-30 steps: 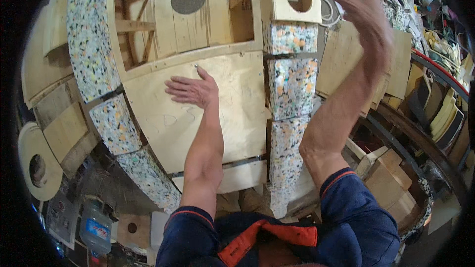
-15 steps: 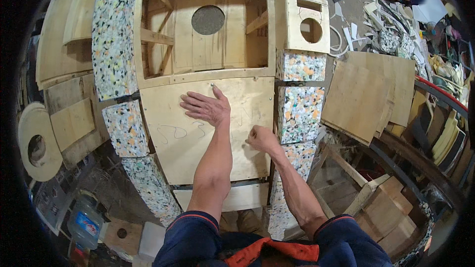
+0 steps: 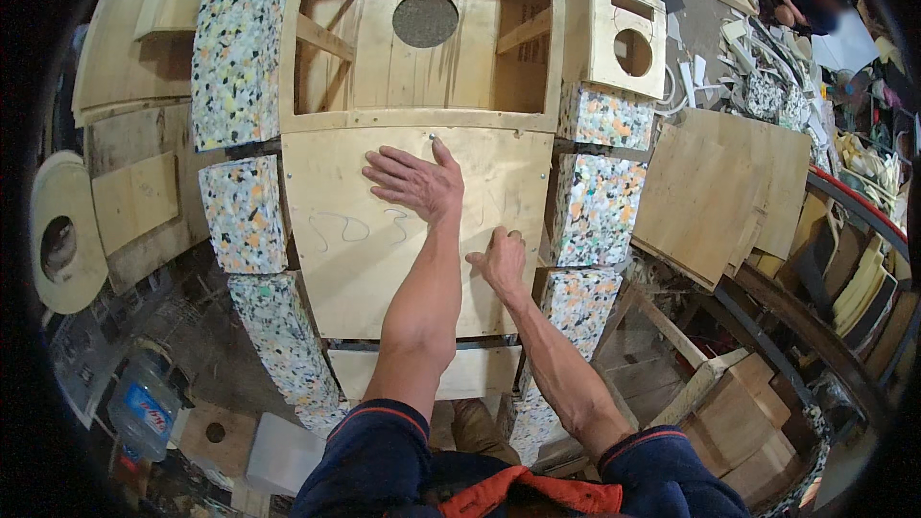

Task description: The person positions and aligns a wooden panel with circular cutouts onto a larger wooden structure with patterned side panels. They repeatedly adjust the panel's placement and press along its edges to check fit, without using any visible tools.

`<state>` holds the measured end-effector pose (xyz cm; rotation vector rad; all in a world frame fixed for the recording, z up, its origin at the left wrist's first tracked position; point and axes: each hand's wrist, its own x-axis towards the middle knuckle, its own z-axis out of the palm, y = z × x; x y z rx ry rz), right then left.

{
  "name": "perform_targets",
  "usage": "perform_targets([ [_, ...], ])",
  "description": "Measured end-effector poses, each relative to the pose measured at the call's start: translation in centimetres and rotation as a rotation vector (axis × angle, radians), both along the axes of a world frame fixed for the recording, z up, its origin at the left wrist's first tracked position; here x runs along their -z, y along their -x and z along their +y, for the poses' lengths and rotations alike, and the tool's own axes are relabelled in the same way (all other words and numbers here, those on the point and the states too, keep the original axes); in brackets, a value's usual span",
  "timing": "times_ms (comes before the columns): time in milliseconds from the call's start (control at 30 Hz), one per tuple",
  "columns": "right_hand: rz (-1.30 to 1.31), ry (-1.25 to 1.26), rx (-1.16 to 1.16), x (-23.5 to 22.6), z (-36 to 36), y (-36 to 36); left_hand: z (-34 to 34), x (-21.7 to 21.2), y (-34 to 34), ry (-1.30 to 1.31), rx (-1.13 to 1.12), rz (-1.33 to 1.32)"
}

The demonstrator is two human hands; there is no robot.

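A pale plywood panel [image 3: 345, 297] with loose pen marks covers the near part of a wooden frame [image 3: 422, 121]. My left hand [image 3: 419, 182] lies flat on the panel's upper middle, fingers spread to the left. Its thumb points up beside a small screw head [image 3: 432, 137] near the panel's top edge. Over the right part of the panel is my right hand [image 3: 503, 264], fingers curled in and thumb out to the left. Whatever those curled fingers hold, if anything, is hidden. Another small screw [image 3: 543, 176] shows at the panel's right edge.
Speckled foam blocks [image 3: 240, 216] line both sides of the frame. Beyond the panel, the open frame has a board with a round hole [image 3: 425, 19]. A plywood box [image 3: 614, 38] rests at the right; plywood sheets [image 3: 700, 192] lie farther right. A water jug [image 3: 144, 412] stands lower left.
My view has shifted, so the frame sits a little higher and farther right. My left hand keeps its place on the panel. My right hand has turned, its thumb now more apart from the curled fingers.
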<state>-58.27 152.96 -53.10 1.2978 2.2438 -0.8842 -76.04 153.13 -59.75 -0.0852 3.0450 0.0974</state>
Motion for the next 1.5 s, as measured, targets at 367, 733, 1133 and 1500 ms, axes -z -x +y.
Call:
perform_targets([
  [367,0.113,-0.049,-0.025,1.4,-0.4,-1.3,-0.5,0.2,0.0,-0.048,0.011,-0.036],
  [733,0.068,-0.041,-0.002,1.1,0.1,-0.6,-7.2,-2.6,-1.1,-0.432,0.237,-0.053],
  [1133,0.481,-0.035,0.202,-11.4,2.4,-1.6,-55.7,-14.8,-39.1,-0.718,0.360,-1.010],
  [1500,0.216,-0.099,-0.047,-22.0,-7.8,-10.1,-69.5,-17.5,-38.2,-0.331,0.583,-1.015],
])
